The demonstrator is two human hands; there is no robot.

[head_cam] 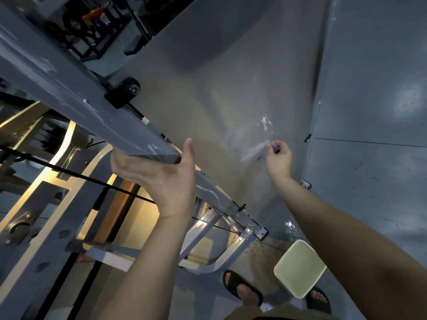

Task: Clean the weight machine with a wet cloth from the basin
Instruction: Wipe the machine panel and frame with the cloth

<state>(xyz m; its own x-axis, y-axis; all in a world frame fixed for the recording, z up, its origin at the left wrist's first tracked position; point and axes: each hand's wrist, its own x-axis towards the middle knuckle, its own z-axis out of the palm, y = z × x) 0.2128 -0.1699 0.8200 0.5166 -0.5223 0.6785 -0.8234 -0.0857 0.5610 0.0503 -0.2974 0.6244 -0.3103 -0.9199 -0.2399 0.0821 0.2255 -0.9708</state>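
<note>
Two sets of fingers do different jobs. Those of the right hand (278,158) are curled tight and pinch a small cloth (276,148), with a purple bit showing between them. A pale blurred streak runs left from the fist; I cannot tell whether it is cloth tail or wet smear. The fist is at the grey panel (231,77) of the weight machine (46,204), apparently wiping below some white splash marks.

The left hand (161,179) grips the grey beam (69,93), fingers wrapped beneath it and thumb spread wide over its upper edge, probably to steady the reach. The beam's long axis runs from far left to near right, pointing down toward the floor (369,204). The basin (276,270) sits there near right, just beyond the sandals (242,288), handy for re-wetting.
</note>
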